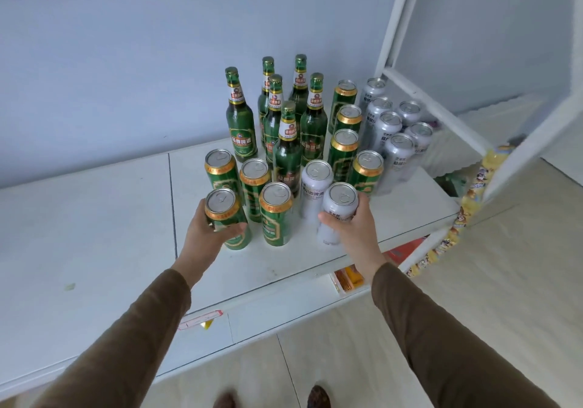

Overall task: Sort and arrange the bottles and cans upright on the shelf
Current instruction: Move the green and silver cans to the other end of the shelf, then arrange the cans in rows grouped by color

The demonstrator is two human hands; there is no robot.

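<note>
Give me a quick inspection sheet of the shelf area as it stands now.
Surface: white shelf, small greenish mark near its left front.
Job's things: six green bottles upright at the back; green cans and silver cans all upright.
Clutter: nothing seen on the shelf top.
Grippers: left hand grips a green can; right hand grips a silver can.
Cables: nothing seen.
Surroundings: white shelf frame at right, snack packets hanging, pale floor.

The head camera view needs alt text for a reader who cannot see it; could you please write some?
A person's left hand grips a green can and the right hand grips a silver can, both upright at the front of a white shelf. Behind them stand green bottles, more green cans and silver cans.
</note>
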